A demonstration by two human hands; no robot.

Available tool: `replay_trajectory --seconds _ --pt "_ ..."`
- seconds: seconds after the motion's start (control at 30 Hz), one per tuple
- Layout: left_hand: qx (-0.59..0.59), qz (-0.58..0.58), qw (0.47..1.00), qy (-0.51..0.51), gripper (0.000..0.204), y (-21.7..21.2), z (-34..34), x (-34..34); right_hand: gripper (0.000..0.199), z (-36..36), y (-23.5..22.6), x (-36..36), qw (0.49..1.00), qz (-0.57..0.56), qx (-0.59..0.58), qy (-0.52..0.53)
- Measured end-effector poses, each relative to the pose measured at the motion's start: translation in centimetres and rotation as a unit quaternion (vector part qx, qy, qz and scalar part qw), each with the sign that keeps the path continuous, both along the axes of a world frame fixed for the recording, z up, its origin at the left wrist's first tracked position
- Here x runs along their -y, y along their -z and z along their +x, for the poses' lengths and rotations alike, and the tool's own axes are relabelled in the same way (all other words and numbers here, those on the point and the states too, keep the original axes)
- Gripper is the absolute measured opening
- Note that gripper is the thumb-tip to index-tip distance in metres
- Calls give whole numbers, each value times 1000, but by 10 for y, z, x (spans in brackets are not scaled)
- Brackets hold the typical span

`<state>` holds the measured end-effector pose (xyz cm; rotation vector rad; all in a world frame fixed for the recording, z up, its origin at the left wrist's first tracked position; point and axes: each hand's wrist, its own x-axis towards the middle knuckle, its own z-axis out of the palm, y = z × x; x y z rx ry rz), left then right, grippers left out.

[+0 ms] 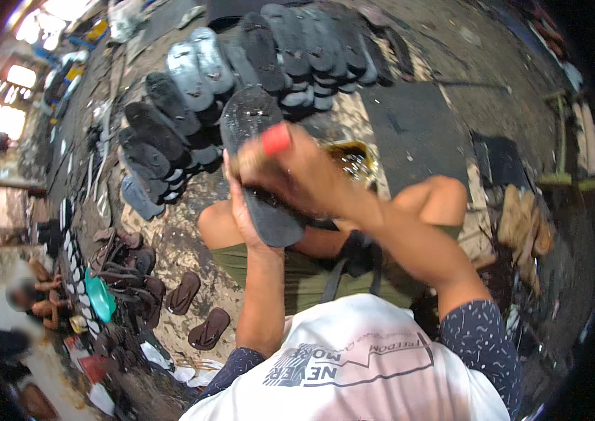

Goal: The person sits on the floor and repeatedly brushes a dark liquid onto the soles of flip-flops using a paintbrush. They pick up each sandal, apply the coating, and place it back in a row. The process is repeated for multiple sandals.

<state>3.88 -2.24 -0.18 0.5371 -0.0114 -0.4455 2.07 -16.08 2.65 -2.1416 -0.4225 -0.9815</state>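
Observation:
In my left hand (241, 214) I hold up a dark sandal sole (278, 224), gripping it along its left edge and from beneath. The upper end of the sole looks wet and shiny. My right hand (301, 168), smeared by motion, lies across the middle of the sole. Its fingers are closed around a small tool with a red end (276, 139); the blur hides the tool's exact kind. Just beyond my right wrist is a yellowish container (375, 168) with glossy liquid in it.
Dark and grey soles (262, 52) stand in a curved, overlapping row ahead. A dark mat (410, 126) lies to the right, with wood pieces (522, 224) farther over. Brown flip-flops (183, 293) and a green basin (99, 295) are at left, near another person (46, 298).

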Motion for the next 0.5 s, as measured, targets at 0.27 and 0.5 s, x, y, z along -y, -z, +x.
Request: replay_trajectory --seconds 0.27,0.5 --pt "23 35 989 -144 74 41 156 -151 16 -49 -23 -3 955 287 -66 40" --pt "-293 103 921 -235 71 165 112 -311 40 -71 60 165 853 416 -56 310"
